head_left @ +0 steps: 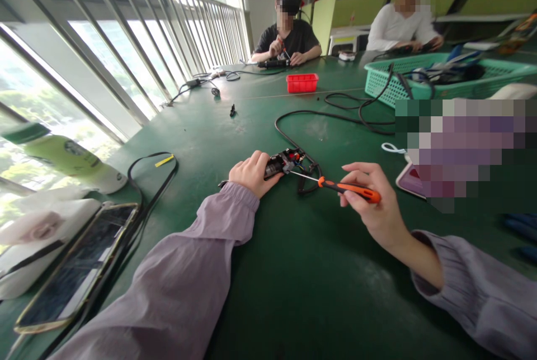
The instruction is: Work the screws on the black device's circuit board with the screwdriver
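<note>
Table [293, 270], green; its near edge is cut off in my head view. Basket [377, 83], green, far right; I cannot sort its jumbled contents. Right hand [373, 198]: fingers loosely curled, thumb and fingertips closed about the handle of a screwdriver [331, 185]. Left hand [249, 175]: fingers together, clamped over a black device [274, 166] near the middle of the table, its rear hidden from me. Screwdriver: orange and black, shaft reaching the device's opened end; tip seating unclear to me. Wires [299, 157]: coloured, at that end, too small to trace.
</note>
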`<state>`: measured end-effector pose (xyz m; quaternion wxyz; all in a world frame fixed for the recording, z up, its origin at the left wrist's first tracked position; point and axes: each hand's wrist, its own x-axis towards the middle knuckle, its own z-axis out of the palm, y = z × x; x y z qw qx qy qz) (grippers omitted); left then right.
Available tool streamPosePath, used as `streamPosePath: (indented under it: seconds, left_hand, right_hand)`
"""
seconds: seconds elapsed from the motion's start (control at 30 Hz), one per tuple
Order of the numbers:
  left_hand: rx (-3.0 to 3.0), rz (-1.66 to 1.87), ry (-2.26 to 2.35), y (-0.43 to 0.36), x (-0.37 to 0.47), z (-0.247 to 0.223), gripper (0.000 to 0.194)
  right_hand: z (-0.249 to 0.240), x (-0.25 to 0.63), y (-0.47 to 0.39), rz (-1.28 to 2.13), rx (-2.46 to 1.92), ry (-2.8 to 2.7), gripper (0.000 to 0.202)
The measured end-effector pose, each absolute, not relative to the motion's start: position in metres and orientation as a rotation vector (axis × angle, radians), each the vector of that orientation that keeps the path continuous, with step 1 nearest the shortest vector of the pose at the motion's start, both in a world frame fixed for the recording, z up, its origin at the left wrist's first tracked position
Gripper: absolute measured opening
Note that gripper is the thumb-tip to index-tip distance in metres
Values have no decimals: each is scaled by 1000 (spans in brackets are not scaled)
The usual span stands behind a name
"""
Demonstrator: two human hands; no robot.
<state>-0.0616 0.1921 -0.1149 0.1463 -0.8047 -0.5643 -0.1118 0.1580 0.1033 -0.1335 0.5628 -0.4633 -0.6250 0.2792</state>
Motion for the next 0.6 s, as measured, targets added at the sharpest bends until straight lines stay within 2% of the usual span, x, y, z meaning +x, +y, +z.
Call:
streamPosePath:
  seconds: [0.03,0.1,0.17,0.27,0.4,0.47,0.6]
  left_hand:
    - [-2316,-322,-1626,192,-62,-115,37]
    - [-2316,-321,-1630,193,-62,-115,38]
    - [-2324,-323,-1636,193,-62,-115,38]
    - [-2336,-316,-1641,194,-63,-115,38]
    - [-2340,-296,-1638,194,-63,-115,39]
    - [-2324,-305,-1640,194,-62,-115,39]
    - [-2311,-321,-1638,193,-62,-115,38]
  right_hand:
    - [-134,158,103,703,-1125,-1468,19]
    - [-134,158,103,729,-1179,-1452,19]
    - [-133,157,103,647,-1163,-1434,16]
    - [-130,157,103,550,-1085,-1453,34]
    - [-131,157,102,714,-1181,-1493,16]
    - [-132,157,102,690,-1191,-1471,16]
    - [-133,157,104,615,-1069,-1450,35]
